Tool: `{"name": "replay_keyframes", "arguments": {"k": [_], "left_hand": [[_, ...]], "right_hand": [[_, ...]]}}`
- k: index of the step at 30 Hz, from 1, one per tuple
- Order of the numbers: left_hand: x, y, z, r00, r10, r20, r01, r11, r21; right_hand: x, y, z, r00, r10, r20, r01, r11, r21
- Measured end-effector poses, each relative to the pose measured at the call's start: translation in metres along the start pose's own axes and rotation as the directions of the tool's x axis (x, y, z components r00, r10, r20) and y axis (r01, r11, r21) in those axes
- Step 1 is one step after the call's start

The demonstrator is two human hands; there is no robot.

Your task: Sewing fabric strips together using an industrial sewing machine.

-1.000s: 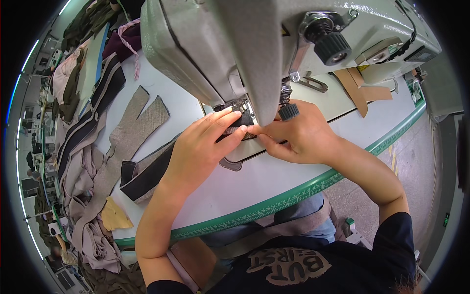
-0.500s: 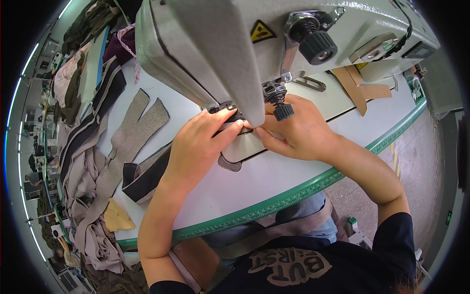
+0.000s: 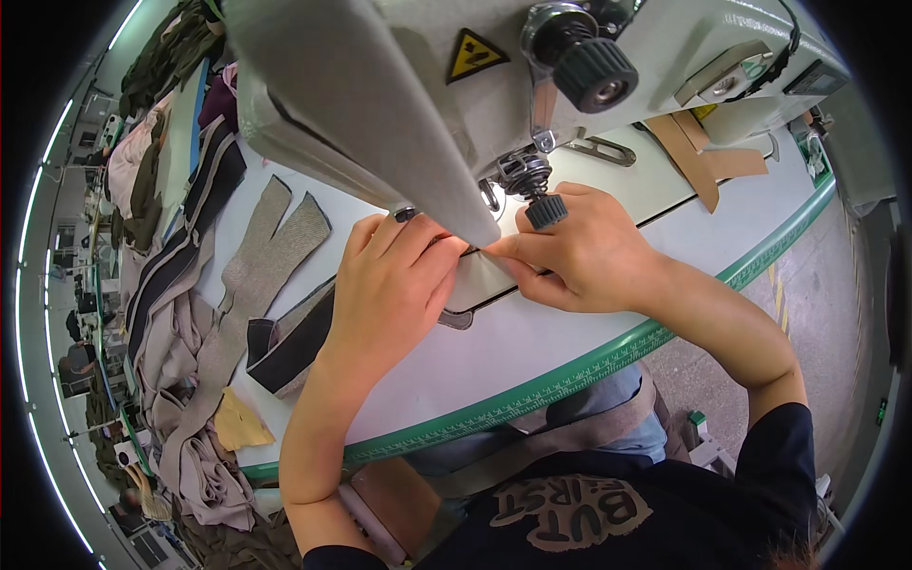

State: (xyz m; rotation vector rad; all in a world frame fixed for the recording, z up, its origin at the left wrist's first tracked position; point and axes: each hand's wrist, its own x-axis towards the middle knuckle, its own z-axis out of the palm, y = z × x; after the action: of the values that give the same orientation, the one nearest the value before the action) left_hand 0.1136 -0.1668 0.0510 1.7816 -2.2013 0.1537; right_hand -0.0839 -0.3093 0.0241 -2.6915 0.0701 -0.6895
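Observation:
A pale sewing machine (image 3: 665, 57) stands before me, and both my hands meet under its head near the needle area. My left hand (image 3: 391, 275) has its fingers bent inward and pressed together around a strip of black and grey fabric (image 3: 302, 350), whose tail lies on the table beneath my wrist. The strip's front end is hidden by those fingers. Beside it, my right hand (image 3: 581, 252) pinches with thumb and forefinger just below a black tension knob (image 3: 546, 211). Whatever sits in that pinch is too small to make out. A grey bar (image 3: 389, 114) partly covers the fingertips.
Grey ribbed fabric pieces (image 3: 258, 252) lie left of my left hand, beside a heap of grey cloth (image 3: 195, 465) and a yellow scrap (image 3: 242, 421). Brown card strips (image 3: 698, 166) rest at the right. A green ruler edge (image 3: 570, 366) borders the white table (image 3: 546, 331).
My left fingers have drawn in and turned, hiding the fabric end that showed between my hands. My right hand stays pinched close to the same spot. The view has shifted slightly.

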Motion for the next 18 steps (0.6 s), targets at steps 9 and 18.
{"name": "replay_keyframes", "arguments": {"k": [9,18], "left_hand": [[0.001,-0.005,0.017,0.978,-0.197,-0.069,0.177,0.958,-0.224],[-0.003,-0.003,0.024,0.954,-0.299,0.024,0.290,0.899,-0.328]], "right_hand": [[0.002,-0.002,-0.002,1.000,-0.017,0.021,0.016,1.000,0.013],[0.000,-0.002,-0.001,1.000,-0.013,0.007,0.013,1.000,0.010]]}}
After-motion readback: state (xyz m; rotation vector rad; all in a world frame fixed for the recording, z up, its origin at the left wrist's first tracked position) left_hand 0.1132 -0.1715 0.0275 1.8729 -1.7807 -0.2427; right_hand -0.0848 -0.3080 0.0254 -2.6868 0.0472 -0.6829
